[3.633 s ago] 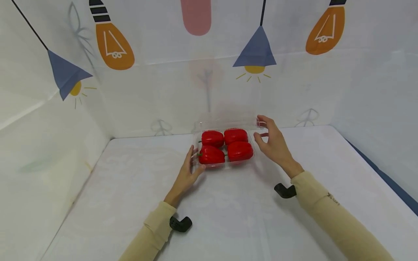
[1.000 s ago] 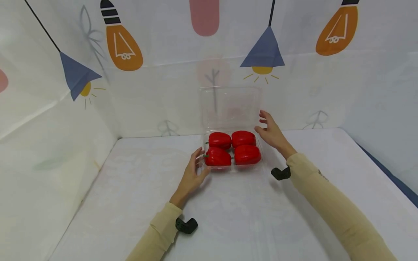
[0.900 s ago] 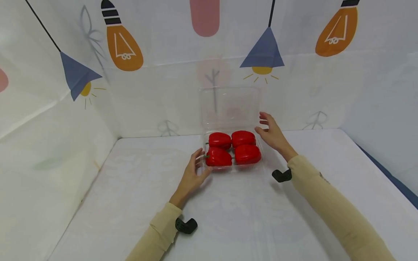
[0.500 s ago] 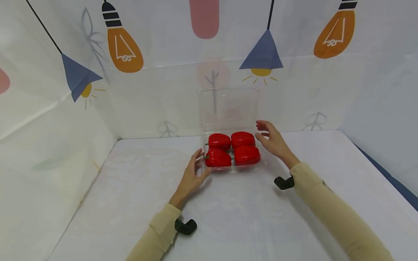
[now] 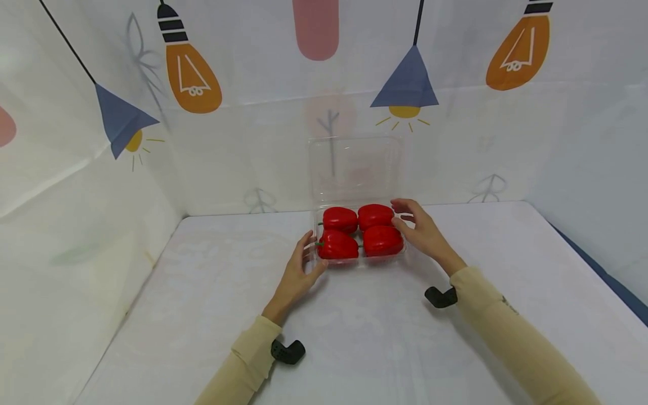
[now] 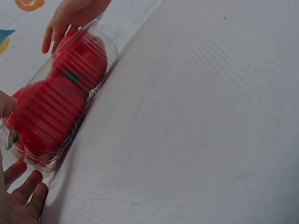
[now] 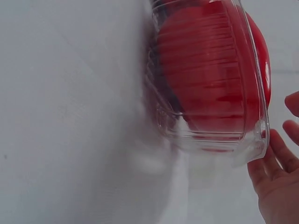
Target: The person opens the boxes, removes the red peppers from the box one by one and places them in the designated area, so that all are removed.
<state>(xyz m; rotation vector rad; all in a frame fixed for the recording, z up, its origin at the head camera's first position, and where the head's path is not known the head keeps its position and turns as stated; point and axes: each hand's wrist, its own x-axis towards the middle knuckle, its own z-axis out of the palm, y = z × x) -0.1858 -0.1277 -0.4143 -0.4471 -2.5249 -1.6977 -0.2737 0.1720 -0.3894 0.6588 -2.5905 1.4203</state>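
Note:
A clear plastic clamshell box (image 5: 360, 263) holds several red bell peppers (image 5: 383, 241), with its lid (image 5: 355, 169) raised upright at the back. My left hand (image 5: 295, 278) holds the box's near left corner, thumb at the front rim and fingers along the left side; in the left wrist view that thumb (image 6: 6, 104) overlaps the rim. At the right side, beside the back right pepper (image 5: 376, 215), is my right hand (image 5: 422, 232), fingers spread and loosely bent with nothing between them. In the right wrist view its fingertips lie right at the box's corner (image 7: 257, 147).
The box stands on a white-covered table (image 5: 349, 337) near its back edge. Behind rises a white cloth wall (image 5: 243, 146) printed with lamps and bulbs, with side walls left and right. A black wrist camera (image 5: 288, 352) juts from the left sleeve.
The lid has swung from low to upright over the last few seconds. My right hand has come down from beside the lid to the box's right rim. The left hand keeps its place at the corner.

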